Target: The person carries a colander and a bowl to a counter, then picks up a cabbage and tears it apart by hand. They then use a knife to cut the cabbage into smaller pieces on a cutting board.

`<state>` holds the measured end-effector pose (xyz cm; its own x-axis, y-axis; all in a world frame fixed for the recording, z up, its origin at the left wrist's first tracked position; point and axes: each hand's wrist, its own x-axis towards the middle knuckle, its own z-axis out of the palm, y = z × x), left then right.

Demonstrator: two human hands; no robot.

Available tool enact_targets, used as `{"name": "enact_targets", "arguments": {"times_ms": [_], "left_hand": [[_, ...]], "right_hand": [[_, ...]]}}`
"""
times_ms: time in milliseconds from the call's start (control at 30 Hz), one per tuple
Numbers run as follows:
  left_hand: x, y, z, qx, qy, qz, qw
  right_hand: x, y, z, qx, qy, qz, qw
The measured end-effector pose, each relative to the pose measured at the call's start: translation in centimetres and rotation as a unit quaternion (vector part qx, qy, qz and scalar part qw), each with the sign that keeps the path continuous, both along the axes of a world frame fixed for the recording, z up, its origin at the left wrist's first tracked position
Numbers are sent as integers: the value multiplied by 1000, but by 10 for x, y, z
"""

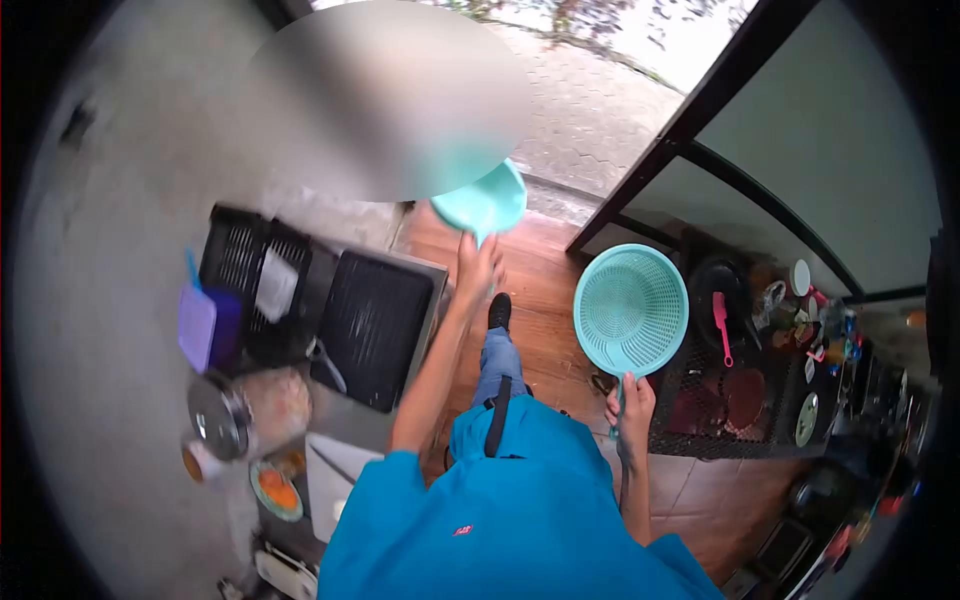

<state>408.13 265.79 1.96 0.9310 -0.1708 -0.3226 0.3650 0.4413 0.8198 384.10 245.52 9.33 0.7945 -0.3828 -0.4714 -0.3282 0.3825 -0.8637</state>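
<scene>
My left hand is stretched forward and closed on the handle of a mint-green plastic bowl. A grey blurred patch covers the bowl's far side, so its contents cannot be made out. Lower on the right, my right hand grips the handle of a mint-green colander. The colander's open top faces me, and nothing shows inside it. Both things are held above the brown tiled floor, apart from each other.
On the left are a black ridged tray, a dish rack, a large jar and a plate of orange food. A mesh rack on the right carries a black pan and a pink utensil. An open doorway lies ahead.
</scene>
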Motion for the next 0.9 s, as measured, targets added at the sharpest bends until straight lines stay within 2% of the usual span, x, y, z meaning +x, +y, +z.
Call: {"name": "enact_targets", "arguments": {"times_ms": [67, 100, 133, 167, 233, 267, 300, 333, 367, 400, 433, 500, 567, 633, 667, 700, 767, 833, 900], "left_hand": [[111, -51, -1, 76, -70, -33, 994], [172, -80, -3, 293, -179, -31, 939], [235, -109, -13, 509, -249, 4, 824], [293, -127, -25, 591, -261, -8, 763], [383, -155, -19, 699, -334, 76, 628], [425, -172, -7, 694, -343, 48, 631], [459, -186, 3, 698, -393, 78, 593], [476, -197, 32, 669, -397, 38, 627], [483, -208, 67, 683, -399, 29, 612], [500, -213, 75, 690, -432, 0, 581], [516, -221, 77, 692, -465, -21, 552], [515, -247, 87, 667, -477, -52, 570], [506, -266, 81, 642, -450, -47, 619], [499, -274, 82, 562, -488, -65, 665], [516, -290, 70, 560, -490, -63, 665], [546, -307, 46, 567, -512, -71, 642], [515, -289, 76, 565, -492, -89, 656], [484, -281, 107, 546, -499, -72, 669], [503, -282, 70, 442, -567, 53, 693]], "right_hand": [[12, 4, 0, 0, 9, -53, 999], [28, -1, 0, -5, 10, -81, 997], [40, -1, -10, -13, -7, -116, 993], [51, 0, -17, -36, -6, -150, 988], [84, 12, 4, -26, 10, -227, 974], [89, 15, 9, -25, 7, -220, 975], [93, 16, 11, -17, 4, -214, 977], [97, 18, 9, -23, 1, -227, 974], [96, 26, 12, -16, 12, -264, 964], [102, 28, 19, -26, 27, -257, 966], [107, 31, 19, -41, 37, -247, 968], [112, 32, 18, -45, 33, -292, 955], [106, 39, 7, -23, 52, -282, 958], [106, 43, 12, -25, 71, -275, 958], [112, 38, 13, -35, 81, -256, 963], [118, 36, 12, -32, 77, -254, 964], [121, 32, 14, -20, 74, -231, 970], [122, 25, 11, -28, 65, -197, 978], [120, 19, 8, -32, 52, -174, 983]]}}
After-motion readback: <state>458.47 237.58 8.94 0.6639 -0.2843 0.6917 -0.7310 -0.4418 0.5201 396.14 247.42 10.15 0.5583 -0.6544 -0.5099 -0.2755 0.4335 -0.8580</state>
